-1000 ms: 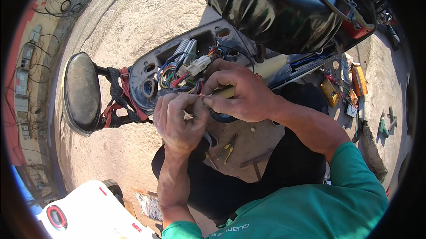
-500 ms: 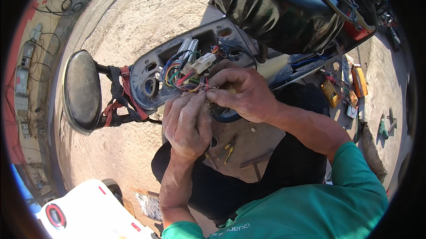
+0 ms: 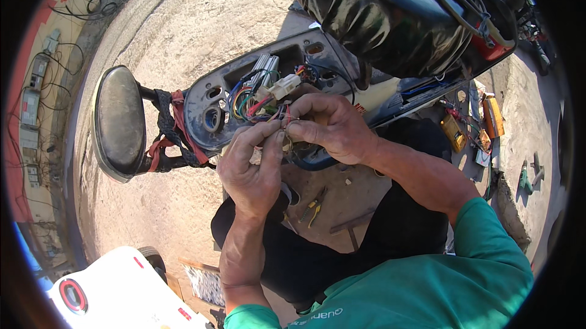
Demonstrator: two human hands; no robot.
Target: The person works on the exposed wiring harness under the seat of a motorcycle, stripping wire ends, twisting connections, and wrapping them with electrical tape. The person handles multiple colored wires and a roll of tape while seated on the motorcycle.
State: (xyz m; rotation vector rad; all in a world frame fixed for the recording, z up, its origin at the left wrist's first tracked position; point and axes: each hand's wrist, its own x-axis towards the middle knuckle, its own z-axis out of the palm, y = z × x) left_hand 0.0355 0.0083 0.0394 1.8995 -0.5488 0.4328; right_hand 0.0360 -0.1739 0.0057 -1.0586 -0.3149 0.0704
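Observation:
My left hand [image 3: 251, 167] and my right hand [image 3: 334, 129] meet over a dusty vehicle frame [image 3: 198, 118], their fingertips pinching thin wires [image 3: 284, 115]. These belong to a bundle of several colours, red, green, yellow and blue among them. Exactly which strand each hand grips is partly hidden by the fingers. Just beyond the fingertips sits a white plug connector [image 3: 285, 86] on the bundle. Behind it a ribbed silver metal box [image 3: 266, 68] lies in the frame's recess, with wires running out of it.
A padded backrest [image 3: 120, 122] is strapped at the frame's left end. A black seat [image 3: 378, 18] tilts up at upper right. Pliers [image 3: 315, 208] lie on the ground below my hands. A yellow multimeter [image 3: 453, 132] rests at right; a white vehicle [image 3: 116, 292] stands lower left.
My left fingers have shifted and opened their curl slightly, still pinching beside the right hand. The whole view has moved a little, with the frame and seat sitting slightly further right.

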